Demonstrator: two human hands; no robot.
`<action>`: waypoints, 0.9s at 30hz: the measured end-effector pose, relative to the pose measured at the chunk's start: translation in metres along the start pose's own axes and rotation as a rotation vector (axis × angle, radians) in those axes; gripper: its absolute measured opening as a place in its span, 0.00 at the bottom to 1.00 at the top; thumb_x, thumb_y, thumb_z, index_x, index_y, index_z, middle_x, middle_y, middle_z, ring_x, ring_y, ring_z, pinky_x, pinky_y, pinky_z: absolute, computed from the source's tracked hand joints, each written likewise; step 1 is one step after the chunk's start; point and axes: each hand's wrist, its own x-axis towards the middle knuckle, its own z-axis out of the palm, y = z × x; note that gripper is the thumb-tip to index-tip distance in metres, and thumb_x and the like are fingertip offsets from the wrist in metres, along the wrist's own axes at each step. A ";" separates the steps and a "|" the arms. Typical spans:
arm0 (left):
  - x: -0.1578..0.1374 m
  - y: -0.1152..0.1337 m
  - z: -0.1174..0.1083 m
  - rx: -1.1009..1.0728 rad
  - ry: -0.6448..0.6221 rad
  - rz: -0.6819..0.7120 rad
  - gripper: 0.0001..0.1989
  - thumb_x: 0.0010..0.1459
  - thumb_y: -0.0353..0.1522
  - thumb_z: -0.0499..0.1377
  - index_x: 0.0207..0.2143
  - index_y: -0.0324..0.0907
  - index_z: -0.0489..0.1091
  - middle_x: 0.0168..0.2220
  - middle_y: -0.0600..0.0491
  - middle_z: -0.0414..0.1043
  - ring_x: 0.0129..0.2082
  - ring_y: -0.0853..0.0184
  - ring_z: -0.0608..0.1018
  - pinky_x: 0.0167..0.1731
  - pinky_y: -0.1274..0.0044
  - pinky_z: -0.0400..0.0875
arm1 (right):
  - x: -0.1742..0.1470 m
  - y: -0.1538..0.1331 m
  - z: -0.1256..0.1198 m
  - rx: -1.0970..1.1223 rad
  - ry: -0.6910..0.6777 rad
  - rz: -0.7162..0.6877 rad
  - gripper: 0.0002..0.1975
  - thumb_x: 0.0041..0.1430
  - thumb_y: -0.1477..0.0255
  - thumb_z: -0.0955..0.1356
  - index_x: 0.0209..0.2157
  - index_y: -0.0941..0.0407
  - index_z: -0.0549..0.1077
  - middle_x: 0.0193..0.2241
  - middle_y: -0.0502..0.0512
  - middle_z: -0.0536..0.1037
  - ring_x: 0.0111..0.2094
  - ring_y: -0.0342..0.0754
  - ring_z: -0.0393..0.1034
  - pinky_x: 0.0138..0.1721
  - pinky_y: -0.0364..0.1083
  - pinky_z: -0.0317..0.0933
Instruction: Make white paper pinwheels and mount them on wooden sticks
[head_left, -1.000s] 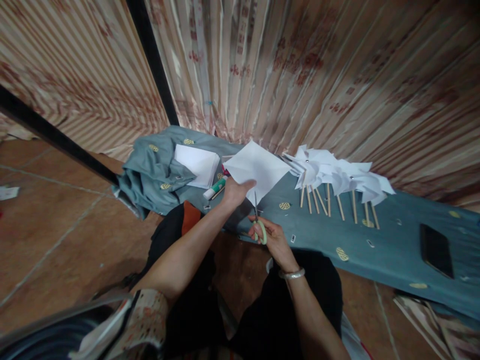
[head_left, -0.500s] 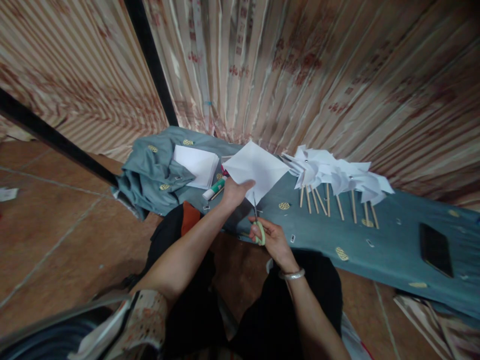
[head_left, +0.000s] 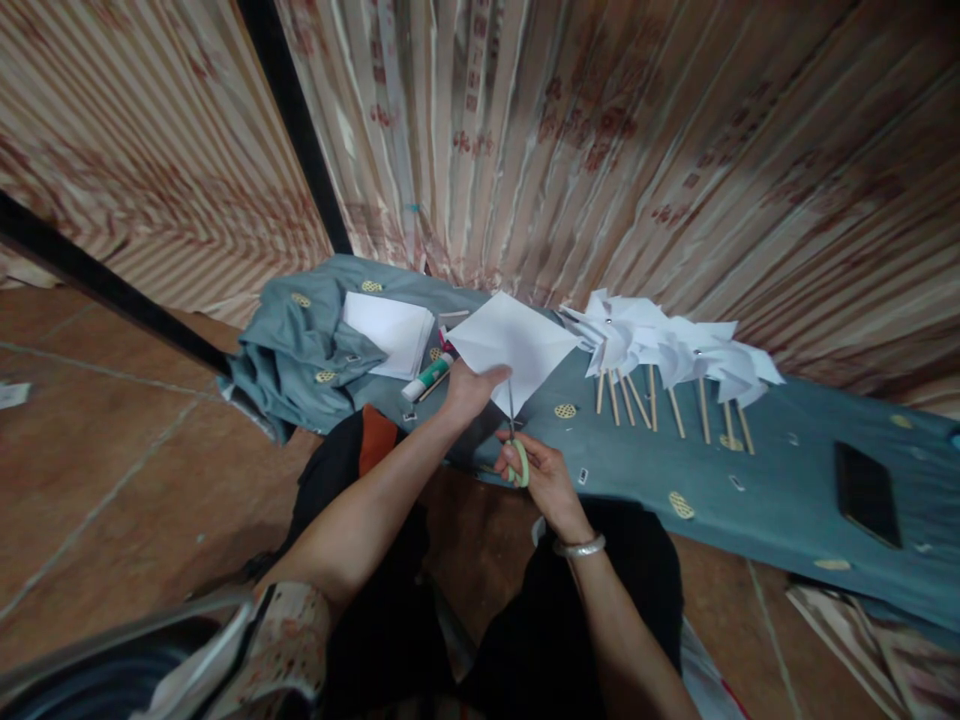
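Observation:
My left hand (head_left: 466, 389) pinches the near corner of a white square paper sheet (head_left: 514, 344) and holds it up over the blue-grey cloth (head_left: 787, 485). My right hand (head_left: 541, 478) grips green-handled scissors (head_left: 516, 450). Their blades point up into the sheet's lower corner, just right of my left thumb. A silver bangle circles my right wrist.
A stack of white paper (head_left: 388, 331) and a green-and-white glue stick (head_left: 426, 379) lie left of the sheet. Several white paper pinwheels on wooden sticks (head_left: 667, 360) lie in a row to the right. A dark phone (head_left: 866, 494) rests far right. Striped curtains hang behind.
The scissors have moved slightly up into the sheet's lower corner. The camera view has shifted a little; both hands keep their holds.

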 end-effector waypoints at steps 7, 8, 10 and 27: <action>0.001 0.000 0.000 0.000 0.008 -0.007 0.14 0.38 0.31 0.67 0.32 0.38 0.74 0.34 0.48 0.79 0.33 0.61 0.78 0.38 0.71 0.73 | 0.000 0.002 0.000 0.009 0.016 0.022 0.24 0.46 0.54 0.74 0.40 0.57 0.78 0.22 0.50 0.76 0.23 0.42 0.69 0.27 0.43 0.66; 0.001 0.000 0.000 0.003 0.007 -0.007 0.14 0.38 0.31 0.67 0.31 0.38 0.74 0.34 0.48 0.79 0.33 0.61 0.78 0.37 0.71 0.73 | 0.000 0.002 0.000 0.013 0.022 0.024 0.24 0.45 0.54 0.74 0.40 0.57 0.78 0.22 0.50 0.76 0.23 0.42 0.68 0.27 0.43 0.66; 0.001 -0.001 0.000 0.007 -0.002 -0.008 0.14 0.38 0.32 0.66 0.31 0.38 0.74 0.34 0.48 0.79 0.34 0.60 0.78 0.38 0.70 0.73 | 0.001 0.003 -0.001 0.023 0.033 0.026 0.24 0.44 0.54 0.75 0.39 0.57 0.78 0.21 0.50 0.76 0.23 0.42 0.68 0.26 0.43 0.65; -0.007 0.006 -0.003 0.039 -0.095 -0.012 0.08 0.41 0.30 0.62 0.28 0.39 0.72 0.30 0.52 0.76 0.29 0.64 0.76 0.35 0.74 0.71 | 0.002 0.002 -0.001 0.059 0.055 -0.010 0.24 0.44 0.56 0.75 0.39 0.57 0.78 0.21 0.50 0.77 0.23 0.42 0.68 0.27 0.43 0.64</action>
